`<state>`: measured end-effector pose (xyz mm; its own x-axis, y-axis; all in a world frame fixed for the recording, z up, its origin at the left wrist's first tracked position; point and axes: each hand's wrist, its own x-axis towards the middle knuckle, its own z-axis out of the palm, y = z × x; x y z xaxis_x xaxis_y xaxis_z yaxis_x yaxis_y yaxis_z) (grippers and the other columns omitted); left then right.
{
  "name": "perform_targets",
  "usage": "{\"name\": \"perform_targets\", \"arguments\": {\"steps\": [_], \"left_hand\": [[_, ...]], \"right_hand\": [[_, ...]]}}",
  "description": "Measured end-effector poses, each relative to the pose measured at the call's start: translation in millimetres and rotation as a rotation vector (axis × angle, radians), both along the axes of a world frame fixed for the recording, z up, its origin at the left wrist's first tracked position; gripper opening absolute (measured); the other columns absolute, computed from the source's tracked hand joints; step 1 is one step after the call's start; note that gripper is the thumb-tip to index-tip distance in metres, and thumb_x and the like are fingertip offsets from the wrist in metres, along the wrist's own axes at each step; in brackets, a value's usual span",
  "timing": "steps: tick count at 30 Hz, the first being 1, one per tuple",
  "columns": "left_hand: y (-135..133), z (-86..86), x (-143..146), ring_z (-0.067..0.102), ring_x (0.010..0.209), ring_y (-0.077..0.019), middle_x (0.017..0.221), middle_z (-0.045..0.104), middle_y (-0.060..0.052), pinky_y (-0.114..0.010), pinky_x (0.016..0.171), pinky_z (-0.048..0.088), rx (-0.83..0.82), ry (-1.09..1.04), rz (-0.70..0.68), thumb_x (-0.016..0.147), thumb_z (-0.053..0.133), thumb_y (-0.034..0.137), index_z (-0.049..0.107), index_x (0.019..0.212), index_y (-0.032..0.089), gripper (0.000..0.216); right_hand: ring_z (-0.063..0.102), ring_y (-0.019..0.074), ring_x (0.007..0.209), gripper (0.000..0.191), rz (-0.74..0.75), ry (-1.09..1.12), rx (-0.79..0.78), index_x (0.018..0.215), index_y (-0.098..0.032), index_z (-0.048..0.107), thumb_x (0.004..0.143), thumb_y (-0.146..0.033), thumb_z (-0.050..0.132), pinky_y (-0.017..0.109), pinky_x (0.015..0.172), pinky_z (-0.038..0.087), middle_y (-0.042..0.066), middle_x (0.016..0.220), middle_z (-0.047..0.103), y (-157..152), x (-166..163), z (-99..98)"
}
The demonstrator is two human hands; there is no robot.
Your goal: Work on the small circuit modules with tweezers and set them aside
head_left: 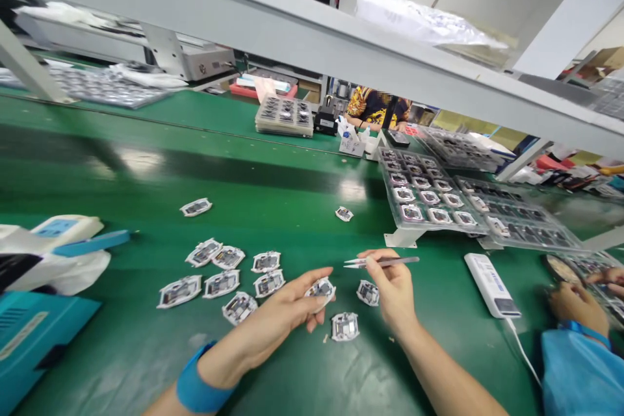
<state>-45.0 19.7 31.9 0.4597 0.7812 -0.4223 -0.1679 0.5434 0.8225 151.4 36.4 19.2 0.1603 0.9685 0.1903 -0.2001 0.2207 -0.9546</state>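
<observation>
My left hand (287, 305), with a blue band (202, 380) at the wrist, grips a small white-framed electronic module (322, 288) between thumb and fingers. To its right, my right hand (392, 289) is closed on metal tweezers (397, 261), whose tips point left and stand slightly apart, clear of the module. Whether anything tiny sits between the tips I cannot tell. Similar modules lie on the green bench: one (368, 293) beside my right hand, another (345, 326) below the held one, and several (221, 283) to the left of my left hand.
Clear trays of modules (429, 198) stand on a raised stand at right. A white box-shaped device (492, 286) with a cable lies nearer. A co-worker's hands (580, 305) are at the right edge. A teal box (39, 344) stands at left; a shelf beam (292, 39) crosses above.
</observation>
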Motion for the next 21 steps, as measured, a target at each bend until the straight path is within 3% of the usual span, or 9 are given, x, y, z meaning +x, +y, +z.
{"name": "perform_targets", "arguments": {"steps": [4, 7, 13, 17, 21], "left_hand": [[1.3, 0.8, 7.2, 0.047, 0.063, -0.014, 0.068, 0.059, 0.004, -0.027, 0.059, 0.034, 0.113, 0.1, 0.014, 0.072, 0.07, 0.032, 0.052, 0.12, 0.016, 0.054], [4.5, -1.1, 11.6, 0.044, 0.064, -0.0135, 0.068, 0.054, 0.005, -0.026, 0.058, 0.031, 0.133, 0.147, 0.029, 0.072, 0.067, 0.031, 0.058, 0.117, 0.016, 0.048], [1.3, -9.9, 13.8, 0.041, 0.062, -0.0132, 0.065, 0.053, 0.005, -0.026, 0.059, 0.03, 0.174, 0.192, 0.035, 0.08, 0.058, 0.028, 0.057, 0.119, 0.018, 0.04], [-2.0, -14.1, 12.7, 0.045, 0.067, -0.0133, 0.076, 0.057, 0.002, -0.025, 0.06, 0.032, 0.161, 0.192, 0.014, 0.081, 0.059, 0.03, 0.059, 0.114, 0.018, 0.034], [-3.2, -14.4, 12.4, 0.046, 0.068, -0.0132, 0.083, 0.059, 0.001, -0.025, 0.061, 0.034, 0.144, 0.182, -0.018, 0.08, 0.062, 0.033, 0.058, 0.114, 0.018, 0.037]], "right_hand": [[0.066, 0.013, 0.077, 0.018, 0.074, 0.146, -0.115, 0.076, -0.022, 0.068, 0.069, -0.028, 0.084, 0.024, 0.071, 0.052, 0.0, 0.084, 0.073, -3.7, 3.9, -7.9], [0.066, 0.0115, 0.072, 0.019, 0.169, 0.158, -0.108, 0.075, -0.023, 0.068, 0.067, -0.021, 0.085, 0.021, 0.065, 0.051, -0.002, 0.081, 0.072, -6.6, 8.5, -7.7], [0.068, 0.0151, 0.075, 0.012, 0.255, -0.06, -0.004, 0.075, -0.022, 0.071, 0.07, -0.017, 0.081, 0.027, 0.069, 0.054, 0.001, 0.08, 0.072, -12.6, 8.6, -2.8], [0.069, 0.0163, 0.075, 0.009, 0.266, -0.215, 0.094, 0.075, -0.021, 0.072, 0.073, -0.016, 0.079, 0.029, 0.071, 0.054, 0.003, 0.081, 0.073, -12.4, 6.3, -2.8], [0.071, 0.0169, 0.073, 0.007, 0.295, -0.236, 0.113, 0.075, -0.021, 0.072, 0.074, -0.02, 0.078, 0.029, 0.069, 0.056, 0.004, 0.079, 0.075, -11.6, 5.1, -4.7]]}}
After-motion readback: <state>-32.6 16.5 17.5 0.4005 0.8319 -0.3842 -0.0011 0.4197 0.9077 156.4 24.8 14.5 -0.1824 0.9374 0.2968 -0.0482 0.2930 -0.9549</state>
